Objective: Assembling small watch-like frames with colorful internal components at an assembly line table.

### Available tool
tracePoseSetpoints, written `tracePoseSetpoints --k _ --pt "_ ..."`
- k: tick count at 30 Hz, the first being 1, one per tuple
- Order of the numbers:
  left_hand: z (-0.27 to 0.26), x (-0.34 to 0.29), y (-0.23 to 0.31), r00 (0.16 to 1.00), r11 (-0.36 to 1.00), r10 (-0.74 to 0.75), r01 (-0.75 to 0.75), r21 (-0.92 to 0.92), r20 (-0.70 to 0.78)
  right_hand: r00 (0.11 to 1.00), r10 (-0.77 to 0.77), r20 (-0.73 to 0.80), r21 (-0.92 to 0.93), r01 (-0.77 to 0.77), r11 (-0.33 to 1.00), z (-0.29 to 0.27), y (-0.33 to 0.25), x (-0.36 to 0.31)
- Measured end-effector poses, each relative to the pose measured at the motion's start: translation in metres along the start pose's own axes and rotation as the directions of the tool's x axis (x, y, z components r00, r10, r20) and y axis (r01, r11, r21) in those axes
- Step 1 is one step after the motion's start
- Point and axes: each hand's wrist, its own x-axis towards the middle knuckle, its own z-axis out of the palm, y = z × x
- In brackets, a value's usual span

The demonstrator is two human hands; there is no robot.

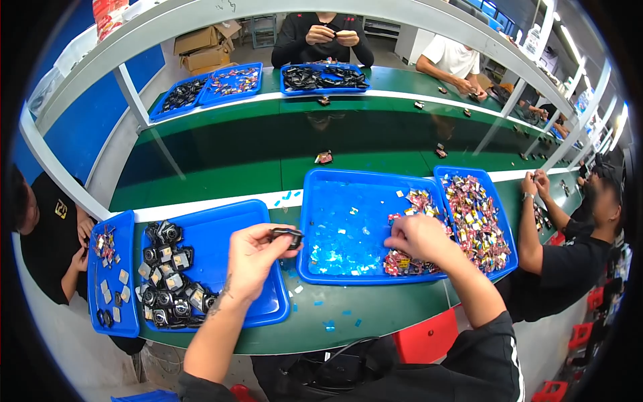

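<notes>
My left hand (253, 260) is closed around a small black plastic housing (288, 236), held up between the two middle trays. With fingers curled and pinched downward, my right hand (420, 239) reaches into a blue tray (335, 273) at a pile of small red circuit boards (410, 264). Whatever its fingertips hold is hidden. Bits of blue film (335, 249) lie scattered across that tray's left part. Left of my left hand, another blue tray (234, 216) carries a heap of black camera housings (175, 301) with round lenses.
A narrow tray of circuit boards (474, 218) stands at the right, and a small parts tray (112, 328) at the far left. Beyond runs a green conveyor (234, 157) bearing a few boards. A white overhead frame (167, 33) spans above. Co-workers sit opposite and on both sides.
</notes>
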Motion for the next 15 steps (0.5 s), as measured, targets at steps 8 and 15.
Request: tracePoseSetpoints --k 8,15 --pt "0.01 -0.001 -0.015 0.977 0.944 -0.215 0.211 -0.254 0.013 0.996 0.072 0.047 0.288 -0.083 0.954 -0.003 -0.004 -0.018" --pt "0.009 -0.015 -0.015 0.999 0.999 -0.038 0.038 -0.002 -0.005 0.864 -0.015 -0.503 0.393 0.245 0.886 -0.016 -0.051 -0.004"
